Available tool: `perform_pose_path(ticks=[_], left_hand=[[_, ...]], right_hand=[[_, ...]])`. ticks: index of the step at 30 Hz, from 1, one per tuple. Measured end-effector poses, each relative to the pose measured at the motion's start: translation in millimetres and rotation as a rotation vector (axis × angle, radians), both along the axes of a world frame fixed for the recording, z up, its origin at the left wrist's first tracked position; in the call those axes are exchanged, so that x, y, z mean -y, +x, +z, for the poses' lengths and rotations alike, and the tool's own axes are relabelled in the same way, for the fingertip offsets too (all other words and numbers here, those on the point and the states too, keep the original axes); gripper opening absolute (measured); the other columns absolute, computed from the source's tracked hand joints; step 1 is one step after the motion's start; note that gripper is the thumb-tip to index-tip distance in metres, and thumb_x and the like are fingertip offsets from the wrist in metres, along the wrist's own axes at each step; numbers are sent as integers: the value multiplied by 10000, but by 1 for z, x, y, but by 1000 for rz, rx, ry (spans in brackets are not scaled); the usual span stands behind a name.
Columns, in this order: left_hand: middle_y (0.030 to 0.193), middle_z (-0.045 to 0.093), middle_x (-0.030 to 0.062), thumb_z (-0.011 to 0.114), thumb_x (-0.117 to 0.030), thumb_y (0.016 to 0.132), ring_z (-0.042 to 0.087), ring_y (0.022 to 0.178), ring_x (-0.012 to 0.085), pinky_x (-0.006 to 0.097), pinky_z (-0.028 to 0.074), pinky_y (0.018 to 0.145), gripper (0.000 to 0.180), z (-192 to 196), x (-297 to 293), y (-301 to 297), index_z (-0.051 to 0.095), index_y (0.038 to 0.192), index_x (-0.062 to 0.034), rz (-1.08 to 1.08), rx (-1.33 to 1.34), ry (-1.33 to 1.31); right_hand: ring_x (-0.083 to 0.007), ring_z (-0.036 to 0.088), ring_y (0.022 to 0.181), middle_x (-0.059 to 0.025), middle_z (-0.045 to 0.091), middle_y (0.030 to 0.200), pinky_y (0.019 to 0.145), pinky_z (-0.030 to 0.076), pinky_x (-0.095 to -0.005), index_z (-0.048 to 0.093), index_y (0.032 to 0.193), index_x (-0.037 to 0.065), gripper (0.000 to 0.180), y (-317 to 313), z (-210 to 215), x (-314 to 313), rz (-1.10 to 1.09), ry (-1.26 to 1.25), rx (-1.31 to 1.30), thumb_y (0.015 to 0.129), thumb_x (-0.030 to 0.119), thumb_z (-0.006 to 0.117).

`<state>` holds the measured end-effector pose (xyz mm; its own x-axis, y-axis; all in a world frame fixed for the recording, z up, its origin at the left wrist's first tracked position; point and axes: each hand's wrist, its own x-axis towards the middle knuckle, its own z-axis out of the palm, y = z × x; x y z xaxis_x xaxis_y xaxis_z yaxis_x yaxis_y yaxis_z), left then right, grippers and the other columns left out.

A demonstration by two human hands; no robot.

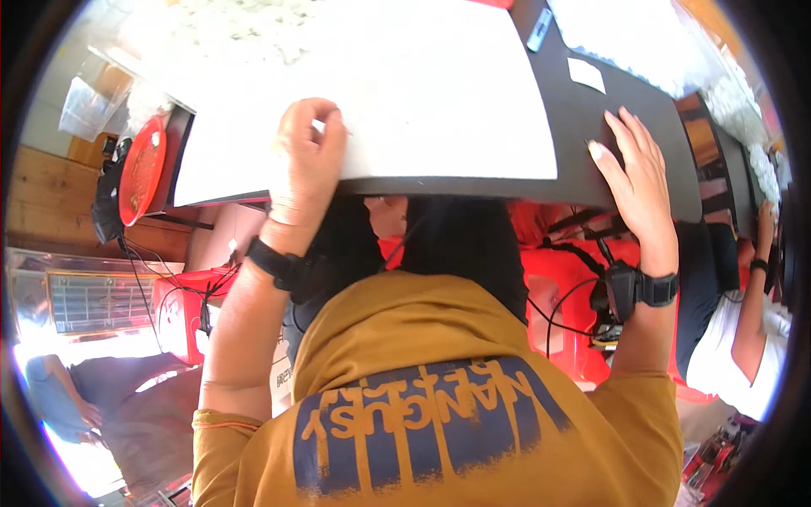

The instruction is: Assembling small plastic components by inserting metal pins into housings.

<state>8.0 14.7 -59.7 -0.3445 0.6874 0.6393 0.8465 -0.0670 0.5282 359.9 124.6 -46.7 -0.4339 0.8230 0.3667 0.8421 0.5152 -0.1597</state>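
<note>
Above the mustard shirt (422, 406), left hand (308, 160) pinches a white sheet's (405, 93) edge; right hand (638, 177) lies spread on the black table (583, 127).

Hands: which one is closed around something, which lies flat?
The left hand is curled into a fist on the white sheet, gripping a small white object. The right hand lies open, fingers spread, on the dark table.

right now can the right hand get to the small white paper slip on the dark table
Probably yes. The right hand lies flat on the dark table, and the small white paper slip lies just beyond its fingertips with bare tabletop between.
</note>
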Motion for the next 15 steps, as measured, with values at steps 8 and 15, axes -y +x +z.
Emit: perform_pose_path(ticks=[8,15], left_hand=[[768,565,92,571,-12,780,511,568,213,310,433,549,64,14,10,2,558,840,-31,-73,43,-1],[686,507,19,586,16,799,457,569,85,230,395,528,74,19,22,-6,559,848,-33,-136,239,36]], right_hand=[[-328,340,1276,-182,400,1359,1058,238,-407,470,1271,29,504,-9,10,1,-3,-65,51,894,362,490],[-326,366,1259,-182,415,1342,1050,261,-387,479,1250,10,450,-13,24,3,3,-163,26,871,244,545]])
